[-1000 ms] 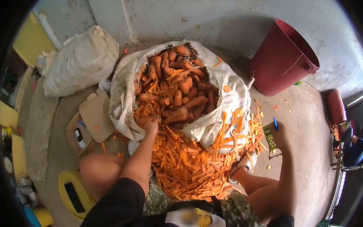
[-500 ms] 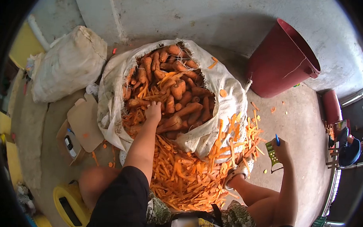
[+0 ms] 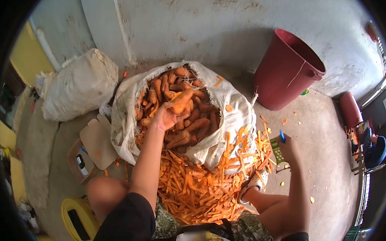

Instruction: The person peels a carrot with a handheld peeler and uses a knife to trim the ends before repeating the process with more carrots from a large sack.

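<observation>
My left hand [image 3: 166, 116] grips a carrot [image 3: 181, 100], up at the fingers, over the open sack [image 3: 235, 90]; right hand [image 3: 290, 148] closed around a green dotted tool [image 3: 277, 151], beside sack.

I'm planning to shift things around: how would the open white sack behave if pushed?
The open sack is probably heavy, since carrots fill its mouth. Its fabric looks floppy, bunching in folds, so it would likely crumple. Peelings draped over its side may slide off.
</observation>
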The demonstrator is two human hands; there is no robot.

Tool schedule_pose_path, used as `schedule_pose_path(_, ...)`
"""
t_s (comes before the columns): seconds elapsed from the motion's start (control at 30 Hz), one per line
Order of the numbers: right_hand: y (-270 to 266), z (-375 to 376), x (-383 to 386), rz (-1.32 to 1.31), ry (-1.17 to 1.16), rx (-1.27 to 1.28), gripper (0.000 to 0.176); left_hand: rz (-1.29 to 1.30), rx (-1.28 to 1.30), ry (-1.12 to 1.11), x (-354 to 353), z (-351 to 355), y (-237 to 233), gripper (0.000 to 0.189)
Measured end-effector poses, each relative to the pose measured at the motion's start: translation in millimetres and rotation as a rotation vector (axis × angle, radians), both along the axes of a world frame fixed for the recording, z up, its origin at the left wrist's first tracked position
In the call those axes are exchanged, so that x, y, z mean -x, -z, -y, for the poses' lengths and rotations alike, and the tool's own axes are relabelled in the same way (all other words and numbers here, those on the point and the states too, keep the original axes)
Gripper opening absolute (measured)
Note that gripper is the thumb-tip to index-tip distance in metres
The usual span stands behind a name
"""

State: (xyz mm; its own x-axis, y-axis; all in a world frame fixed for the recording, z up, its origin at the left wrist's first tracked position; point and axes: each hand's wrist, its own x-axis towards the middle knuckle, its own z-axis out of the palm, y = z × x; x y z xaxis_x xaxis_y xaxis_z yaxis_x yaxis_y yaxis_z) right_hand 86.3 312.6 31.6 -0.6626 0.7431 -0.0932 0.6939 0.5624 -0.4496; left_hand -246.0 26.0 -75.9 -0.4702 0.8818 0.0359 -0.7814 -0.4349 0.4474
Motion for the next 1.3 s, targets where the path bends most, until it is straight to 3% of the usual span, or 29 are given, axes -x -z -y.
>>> schedule_pose_path(0.07,-8.8,16.5,7.6,-0.075,-0.001,0.027,0.025,-0.009,-0.188,0.178,-30.3,-11.8,-34.1,0.053)
schedule_pose_path(0.13,-20.6,36.5,14.6,-0.221,-0.028,0.207,0.023,-0.054,-0.332,0.283,-75.7,-19.0,-76.1,0.060)
schedule_pose_path(0.2,-10.2,40.1,19.8,-0.304,-0.075,0.218,0.023,0.050,-0.286,0.388,-108.1,-26.7,-97.6,0.058)
schedule_pose_path(0.33,-57.0,86.7,16.5,-0.436,-0.011,0.232,0.026,0.074,-0.158,0.592,-160.0,-27.6,-126.6,0.055)
schedule_pose_path(0.43,-71.8,101.2,10.4,-0.661,0.010,0.276,0.025,0.030,0.035,0.446,-192.6,-27.0,-145.5,0.050)
schedule_pose_path(0.5,-85.8,120.7,11.7,-1.084,0.134,0.618,0.023,0.007,0.136,0.373,-211.5,-21.8,-159.0,0.048)
schedule_pose_path(0.57,-80.8,135.3,15.1,-1.175,0.130,0.648,0.020,-0.035,0.410,0.215,-217.1,-17.9,-141.8,0.037)
schedule_pose_path(0.6,-79.5,142.9,18.3,-1.269,0.128,0.676,0.016,-0.039,0.407,0.217,-222.5,-12.8,-142.6,0.037)
schedule_pose_path(0.7,-87.1,178.7,19.8,-1.213,0.150,0.797,0.019,0.090,0.421,0.301,-245.6,11.0,-164.1,0.020)
schedule_pose_path(0.8,-72.1,195.7,22.1,-1.103,0.057,0.843,0.022,0.218,0.481,0.202,-254.3,20.9,-138.8,0.023)
schedule_pose_path(0.83,-70.4,202.2,25.7,-1.060,0.058,0.737,0.022,0.170,0.329,0.298,-250.2,24.6,-128.4,0.037)
schedule_pose_path(0.87,-71.0,208.5,23.5,-1.002,0.113,0.703,0.022,0.178,0.330,0.299,-252.0,23.2,-118.7,0.037)
schedule_pose_path(0.93,-55.4,202.1,28.1,-0.942,0.019,0.404,0.023,0.286,0.361,0.218,-258.9,14.9,-121.3,0.034)
schedule_pose_path(1.07,-41.8,194.6,31.5,-0.872,0.118,0.413,0.028,0.246,0.387,0.174,-262.7,11.5,-127.0,0.031)
schedule_pose_path(1.2,-31.3,190.7,35.0,-0.751,0.110,0.225,0.025,0.225,0.483,0.173,-261.7,16.3,-127.1,0.032)
schedule_pose_path(1.27,-29.0,170.0,42.9,-0.676,0.212,0.132,0.024,-0.064,0.582,0.382,-253.7,22.7,-117.2,0.037)
schedule_pose_path(1.3,-7.4,138.8,49.1,-0.739,0.279,0.142,0.025,-0.042,0.632,0.360,-262.6,25.7,-130.7,0.038)
